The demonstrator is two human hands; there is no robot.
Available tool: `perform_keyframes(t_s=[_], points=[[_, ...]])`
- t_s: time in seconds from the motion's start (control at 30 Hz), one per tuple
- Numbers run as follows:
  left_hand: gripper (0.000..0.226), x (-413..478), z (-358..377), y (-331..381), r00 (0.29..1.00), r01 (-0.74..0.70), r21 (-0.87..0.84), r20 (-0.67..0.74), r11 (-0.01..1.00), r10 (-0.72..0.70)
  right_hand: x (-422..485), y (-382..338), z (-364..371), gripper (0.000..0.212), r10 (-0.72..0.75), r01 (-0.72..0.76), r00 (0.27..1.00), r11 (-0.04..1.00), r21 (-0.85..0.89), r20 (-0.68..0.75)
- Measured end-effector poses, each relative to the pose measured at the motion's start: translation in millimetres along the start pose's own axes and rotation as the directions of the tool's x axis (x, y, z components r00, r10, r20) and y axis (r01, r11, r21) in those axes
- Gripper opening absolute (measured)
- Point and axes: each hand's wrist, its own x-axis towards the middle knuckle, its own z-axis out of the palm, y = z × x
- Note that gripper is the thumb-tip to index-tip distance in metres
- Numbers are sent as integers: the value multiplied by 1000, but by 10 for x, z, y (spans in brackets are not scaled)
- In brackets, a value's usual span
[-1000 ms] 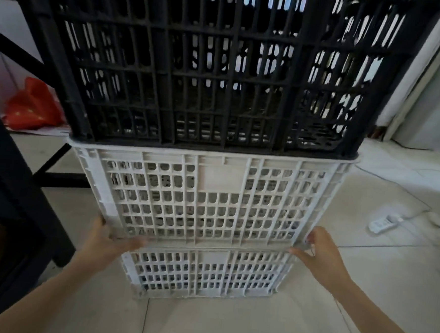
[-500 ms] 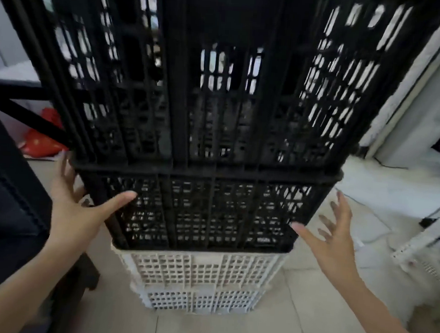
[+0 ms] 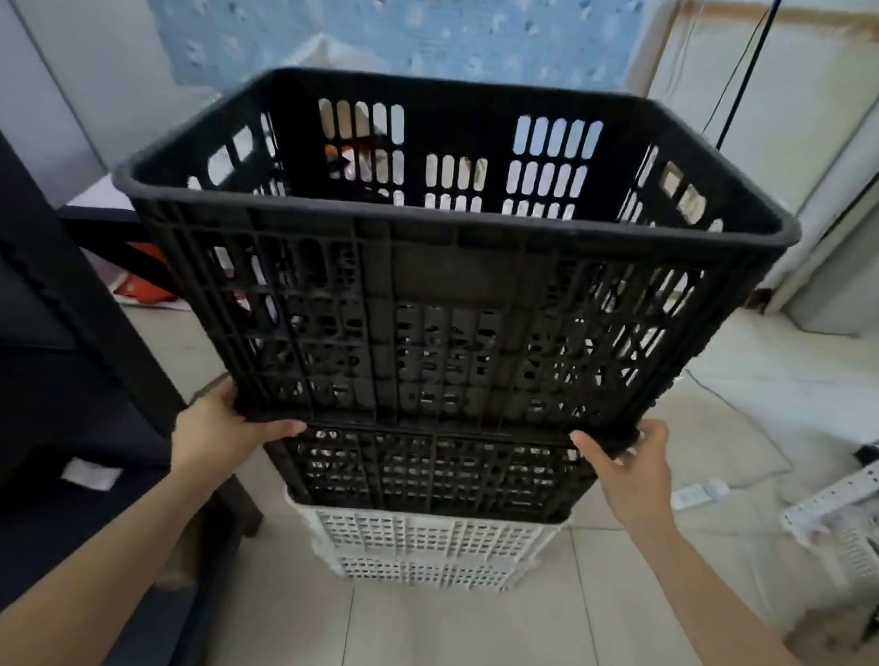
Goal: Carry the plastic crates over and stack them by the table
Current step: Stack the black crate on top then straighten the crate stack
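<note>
Because the top black crate (image 3: 452, 261) is broad and its near wall slopes inward toward the base, each grip takes it at a bottom near corner: the left hand (image 3: 220, 430) is clenched round the left corner with the thumb laid along the lower edge, and the right hand (image 3: 625, 462) clasps the right corner the same way. Holding it low and at both ends probably lets the person steer the base into the crate beneath.

That crate stands upright, mouth open to the ceiling, its long axis running left to right across the view, its broad slatted side facing the person. Its base sits in or just over the rim of a second black crate (image 3: 434, 474); whether it has fully seated I cannot tell, since the seam is dark. Below come two white crates (image 3: 427, 540), nested, all sharing the same left-to-right axis and standing on the tiled floor (image 3: 459, 643).

The stack rises just beside the dark desk (image 3: 39, 360), by its near leg at the left. A red bag (image 3: 142, 283) lies on the floor behind that leg, and white shelf parts (image 3: 838, 506) lie well off to the right.
</note>
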Motion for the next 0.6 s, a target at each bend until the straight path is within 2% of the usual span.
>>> perform_keyframes(t_s=[0.1,0.33,0.6], points=[[60,18,-25,64,998,62,5,27,998,-62,-32,3,24,59,46,-46,999,999,29,-24],[70,93,-35,145,987,163,-14,11,987,-163,42,3,73,61,76,-79,997,965,251,22],[94,294,28,249,971,236,-70,-10,969,-238,240,-61,93,59,65,-94,993,938,334,97]])
